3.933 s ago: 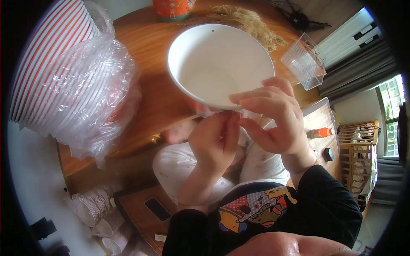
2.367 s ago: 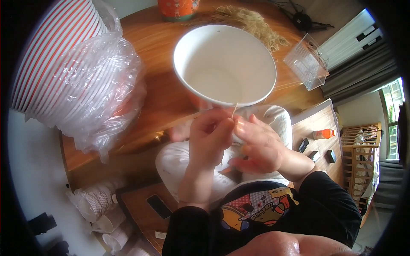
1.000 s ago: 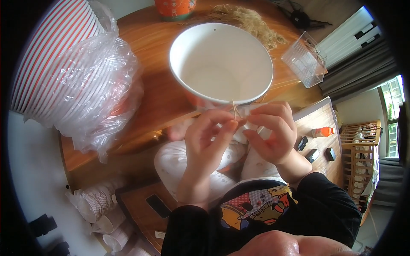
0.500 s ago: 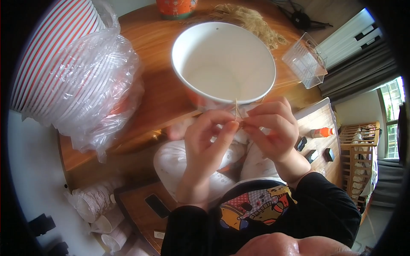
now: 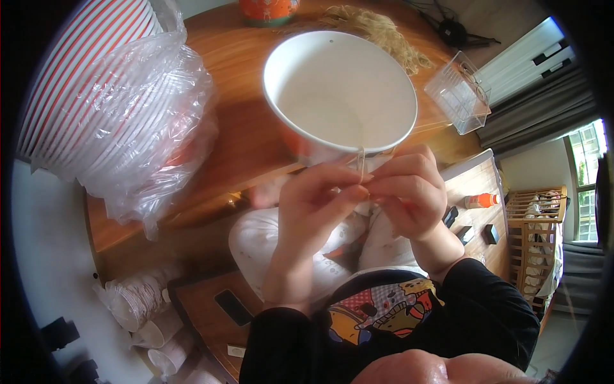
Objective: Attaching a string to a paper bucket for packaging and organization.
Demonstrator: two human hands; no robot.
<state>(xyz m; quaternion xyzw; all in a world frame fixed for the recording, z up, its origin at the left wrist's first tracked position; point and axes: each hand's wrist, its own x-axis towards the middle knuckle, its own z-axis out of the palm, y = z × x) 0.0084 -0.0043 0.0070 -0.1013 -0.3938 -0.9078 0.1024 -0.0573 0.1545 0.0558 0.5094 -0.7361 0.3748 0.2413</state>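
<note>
A large white paper bucket (image 5: 384, 83) with an orange outside stands on the wooden table, its open mouth tilted toward me. One small hole shows in its far wall, under the rim. A thin pale cord (image 5: 362, 163) runs over the near rim and down between my fingers. My left hand (image 5: 307, 211) pinches the cord with thumb and fingertips, just below the rim. Right against it, my right hand (image 5: 412, 192) is closed on the same cord, fingers curled. The fingertips of both hands nearly touch, so the cord's ends are hidden.
Left on the table lies a tall stack of striped buckets (image 5: 70, 96) partly in a clear plastic bag (image 5: 166, 109). A bundle of pale cords (image 5: 380, 32) and an orange bucket (image 5: 268, 11) sit behind. At right is a clear plastic box (image 5: 457, 93); a phone (image 5: 234, 307) lies low.
Both hands have drawn closer together on the cord, and the loop between them has narrowed. The bucket appears slightly farther right in view.
</note>
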